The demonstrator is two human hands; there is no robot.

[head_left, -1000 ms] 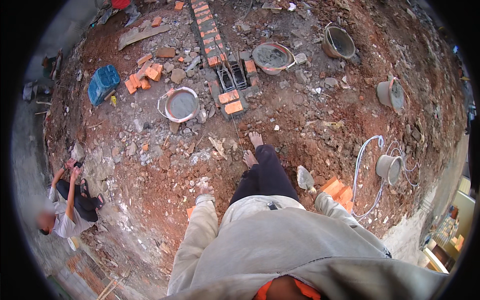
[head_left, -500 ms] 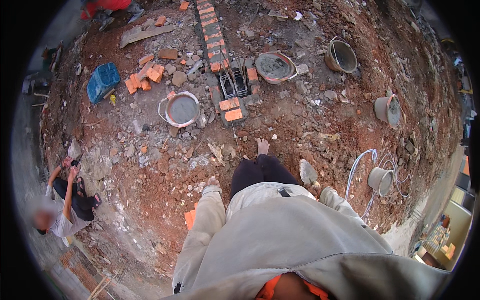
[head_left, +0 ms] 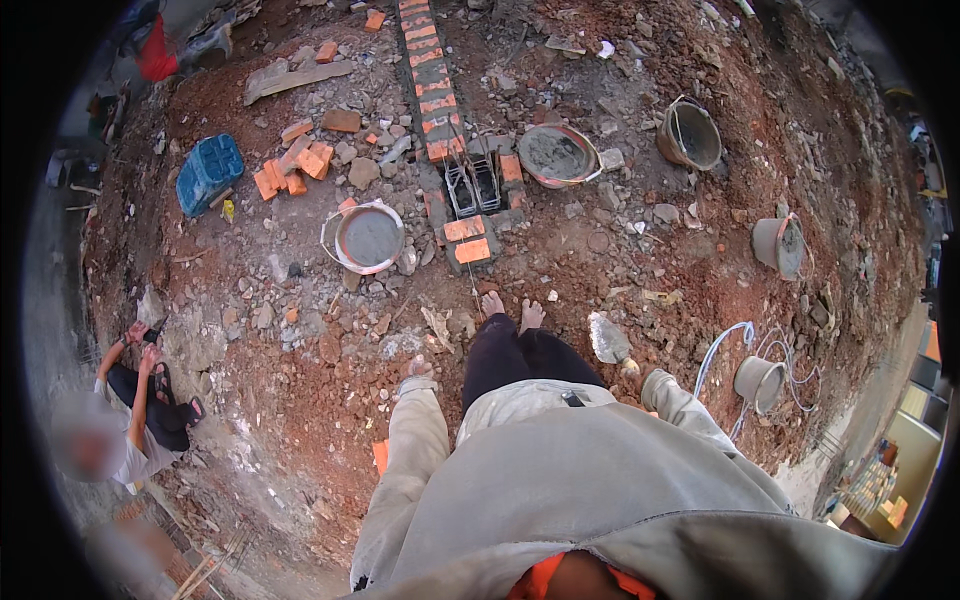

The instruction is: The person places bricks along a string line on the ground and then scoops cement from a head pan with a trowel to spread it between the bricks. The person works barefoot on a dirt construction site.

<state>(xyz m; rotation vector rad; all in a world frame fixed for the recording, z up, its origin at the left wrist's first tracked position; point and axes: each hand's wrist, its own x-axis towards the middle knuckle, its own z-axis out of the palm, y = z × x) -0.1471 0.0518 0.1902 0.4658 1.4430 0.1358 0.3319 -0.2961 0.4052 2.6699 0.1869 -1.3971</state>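
The person's right hand (head_left: 634, 374) grasps one trowel (head_left: 608, 338), its blade pointing forward over the soil, just right of the legs. The one left hand (head_left: 418, 368) hangs low beside the other leg; whether its fingers are loose or curled, I cannot tell. Two bare feet (head_left: 533, 315) stand between the hands, on the soil. Just ahead, two orange bricks (head_left: 468, 240) sit at the near end of one brick wall (head_left: 433, 90). Five buckets or basins lie around: one left of the wall (head_left: 370, 237), four to its right. One blue jerrycan (head_left: 210, 175) lies farther left.
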